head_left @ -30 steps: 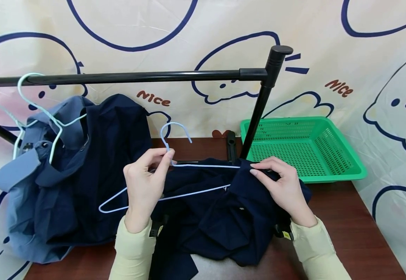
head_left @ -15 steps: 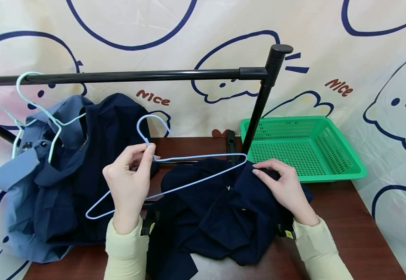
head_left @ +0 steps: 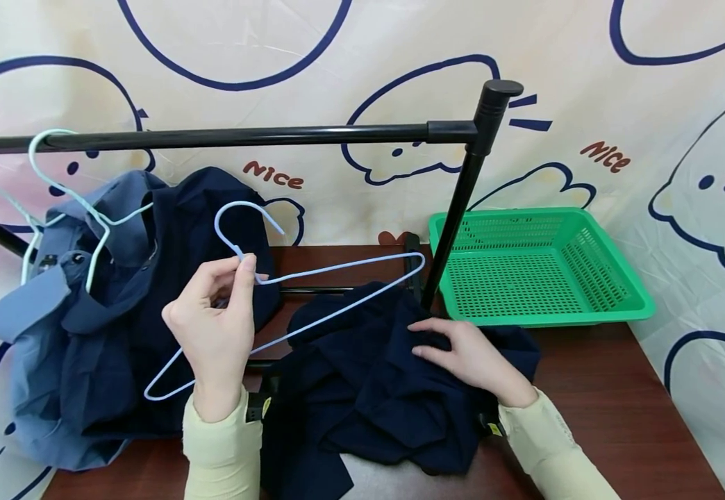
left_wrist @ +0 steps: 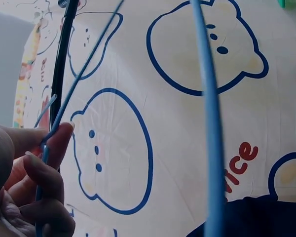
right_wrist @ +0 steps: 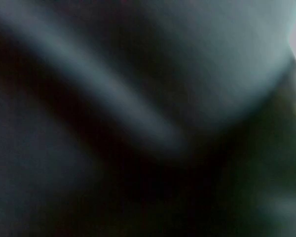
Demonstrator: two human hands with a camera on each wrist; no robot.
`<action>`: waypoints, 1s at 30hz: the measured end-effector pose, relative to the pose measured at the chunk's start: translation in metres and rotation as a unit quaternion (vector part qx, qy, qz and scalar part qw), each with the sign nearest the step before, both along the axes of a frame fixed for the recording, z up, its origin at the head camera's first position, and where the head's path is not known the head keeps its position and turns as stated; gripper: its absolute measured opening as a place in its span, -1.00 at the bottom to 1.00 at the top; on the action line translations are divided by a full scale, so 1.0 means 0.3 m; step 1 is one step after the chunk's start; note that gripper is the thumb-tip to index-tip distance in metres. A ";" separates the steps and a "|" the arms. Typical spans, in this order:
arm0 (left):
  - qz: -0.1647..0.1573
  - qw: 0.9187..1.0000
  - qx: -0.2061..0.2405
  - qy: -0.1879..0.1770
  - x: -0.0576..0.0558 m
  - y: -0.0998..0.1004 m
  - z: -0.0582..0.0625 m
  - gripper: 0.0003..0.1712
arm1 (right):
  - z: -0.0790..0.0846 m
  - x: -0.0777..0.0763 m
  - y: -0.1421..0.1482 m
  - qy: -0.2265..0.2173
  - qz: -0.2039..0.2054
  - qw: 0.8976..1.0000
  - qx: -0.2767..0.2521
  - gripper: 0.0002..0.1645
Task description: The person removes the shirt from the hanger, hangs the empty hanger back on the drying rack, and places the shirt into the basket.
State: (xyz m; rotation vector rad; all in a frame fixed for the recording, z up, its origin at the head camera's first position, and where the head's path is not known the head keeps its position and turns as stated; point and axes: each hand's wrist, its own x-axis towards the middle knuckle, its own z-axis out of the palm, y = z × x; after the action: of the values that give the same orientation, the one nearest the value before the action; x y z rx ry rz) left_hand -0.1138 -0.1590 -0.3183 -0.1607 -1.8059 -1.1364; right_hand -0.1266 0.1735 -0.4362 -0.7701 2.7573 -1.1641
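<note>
A light-blue hanger (head_left: 337,267) is raised at the middle of the scene, its hook up and its long frame slanting over a crumpled navy garment (head_left: 394,410). The left hand (head_left: 215,319) has its grip closed about the hanger's neck, thumb against fingers just below the hook. The garment lies bunched on the brown surface (head_left: 594,403). The right hand (head_left: 462,354) rests on its right part, index finger and thumb apart on the cloth; whether its grip grasps a fold I cannot tell, as the right wrist view is dark and blurred.

Beyond the garment, a black rail (head_left: 262,137) runs left from an upright post (head_left: 462,194). At the left, a blue shirt (head_left: 34,389) and a dark navy shirt (head_left: 194,229) hang together below mint hangers (head_left: 96,215). A green basket (head_left: 544,323) sits at the far right, before a patterned cloth backdrop (head_left: 362,38).
</note>
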 end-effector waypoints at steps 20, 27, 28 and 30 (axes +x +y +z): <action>0.031 0.999 0.015 -0.022 -0.016 0.022 0.014 -0.79 | 0.134 -0.005 -0.050 0.074 0.044 0.996 0.039 -0.36; 0.034 0.999 0.001 -0.016 -0.009 0.021 0.035 -0.76 | 0.282 -0.007 -0.075 0.215 0.030 0.974 -0.059 -0.38; 0.035 0.999 0.000 -0.015 -0.009 0.020 0.036 -0.75 | 0.306 -0.008 -0.079 0.238 0.030 0.968 -0.073 -0.38; 0.035 0.999 0.009 -0.016 -0.012 0.020 0.037 -0.74 | 0.355 -0.011 -0.088 0.286 0.029 0.952 -0.102 -0.41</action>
State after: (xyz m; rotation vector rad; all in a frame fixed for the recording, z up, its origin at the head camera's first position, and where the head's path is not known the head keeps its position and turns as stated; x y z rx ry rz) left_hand -0.1173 -0.1530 -0.3072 -0.0701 -1.8147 -1.1105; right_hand -0.1300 0.1471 -0.3298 -1.4022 3.0413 -1.4178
